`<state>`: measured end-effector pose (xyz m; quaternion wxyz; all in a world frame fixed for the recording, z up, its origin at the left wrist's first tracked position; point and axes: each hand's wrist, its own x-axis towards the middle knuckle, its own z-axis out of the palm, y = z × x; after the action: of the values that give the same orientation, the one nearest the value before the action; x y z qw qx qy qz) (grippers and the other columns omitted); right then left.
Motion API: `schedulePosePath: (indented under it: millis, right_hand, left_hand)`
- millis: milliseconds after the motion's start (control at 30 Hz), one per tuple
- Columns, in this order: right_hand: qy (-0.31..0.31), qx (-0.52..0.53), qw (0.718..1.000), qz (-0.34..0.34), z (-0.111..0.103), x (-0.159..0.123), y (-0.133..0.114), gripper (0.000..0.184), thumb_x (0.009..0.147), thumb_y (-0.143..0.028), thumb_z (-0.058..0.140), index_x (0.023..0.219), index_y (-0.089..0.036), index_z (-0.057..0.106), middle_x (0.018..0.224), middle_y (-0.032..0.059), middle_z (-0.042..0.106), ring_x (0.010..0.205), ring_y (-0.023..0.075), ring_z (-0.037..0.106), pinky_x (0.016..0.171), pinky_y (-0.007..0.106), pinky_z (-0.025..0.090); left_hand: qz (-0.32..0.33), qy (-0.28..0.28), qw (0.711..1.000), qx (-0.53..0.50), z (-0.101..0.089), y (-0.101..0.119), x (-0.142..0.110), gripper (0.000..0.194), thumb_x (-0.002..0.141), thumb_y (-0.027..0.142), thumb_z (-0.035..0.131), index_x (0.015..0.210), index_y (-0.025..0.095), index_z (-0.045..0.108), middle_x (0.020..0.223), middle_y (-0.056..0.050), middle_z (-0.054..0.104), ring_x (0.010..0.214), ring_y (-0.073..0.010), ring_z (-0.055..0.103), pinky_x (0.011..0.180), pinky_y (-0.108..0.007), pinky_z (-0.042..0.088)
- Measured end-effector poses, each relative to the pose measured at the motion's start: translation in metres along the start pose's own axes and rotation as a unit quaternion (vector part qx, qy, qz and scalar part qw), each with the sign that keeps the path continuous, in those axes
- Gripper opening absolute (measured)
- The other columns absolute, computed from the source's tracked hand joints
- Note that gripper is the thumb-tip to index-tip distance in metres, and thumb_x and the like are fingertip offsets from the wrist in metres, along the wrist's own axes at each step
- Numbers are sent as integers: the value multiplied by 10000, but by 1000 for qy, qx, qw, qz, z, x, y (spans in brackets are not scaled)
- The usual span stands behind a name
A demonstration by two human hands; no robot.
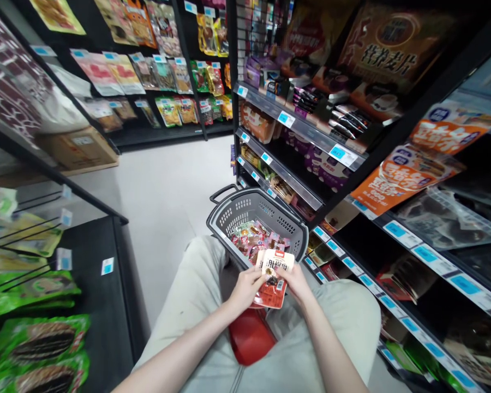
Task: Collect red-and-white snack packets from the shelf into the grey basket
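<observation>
Two hands: from where I stand, a person's left hand (245,289) and right hand (297,281) are both closed narrowly on a flat, glossy pouch (276,267), white above and red below, with dark printed characters. A second layer shows behind its upper left edge; I cannot tell if it is separate.
Pouch: held between the knees, in front of the near end of a dark grey plastic basket (284,222) with slotted walls.
Grip: light pressure at the two side edges should serve best, leaving the printed face flat, uncreased and readable; squeezing the middle could buckle it.
Basket: small, shiny red, pink and green packets (249,240) lie jumbled on its bottom; a black handle (223,192) sticks out at the far left.
Knees: pale trousers (188,305) flank the near end of the basket, and a smooth red object (249,338) sits between the thighs, partly hidden.
Right side: black metal shelves (437,248) with blue-and-white price labels stand close to the basket, limiting elbow room; orange printed packets (405,180) jut from them.
Left side: green plastic bags (49,341) lie on a low black stand (102,305), with pale floor (167,191) between.
</observation>
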<state>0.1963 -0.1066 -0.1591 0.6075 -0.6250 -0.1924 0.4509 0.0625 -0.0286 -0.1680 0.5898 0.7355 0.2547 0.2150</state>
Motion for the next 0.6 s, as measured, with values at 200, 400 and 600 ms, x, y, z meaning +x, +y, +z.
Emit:
schedulePosePath:
  millis: [200, 400, 600]
  right_hand:
    - [32, -9, 999, -12, 3, 2, 2, 272, 554, -294, 690, 785, -159, 644, 789, 53, 669, 704, 197, 604, 732, 356, 443]
    - [35, 21, 999, -24, 6, 1, 4, 258, 570, -275, 678, 807, -179, 640, 796, 33, 667, 703, 188, 604, 745, 355, 441]
    - [21, 72, 997, -19, 6, 0, 3, 267, 565, -252, 686, 816, -178, 630, 765, 24, 663, 666, 176, 598, 701, 339, 452]
  left_hand:
    - [-27, 9, 999, 23, 3, -4, 3, 321, 781, 342, 427, 653, 137, 638, 674, -27, 551, 649, -119, 508, 620, -206, 362]
    - [-41, 8, 999, 26, 5, -7, 4, 345, 771, 367, 430, 608, 127, 616, 623, -11, 518, 607, -110, 473, 590, -204, 339]
    - [-60, 1, 998, 2, 7, -14, 4, 348, 751, 396, 442, 623, 127, 620, 614, -2, 520, 585, -105, 446, 573, -204, 329]
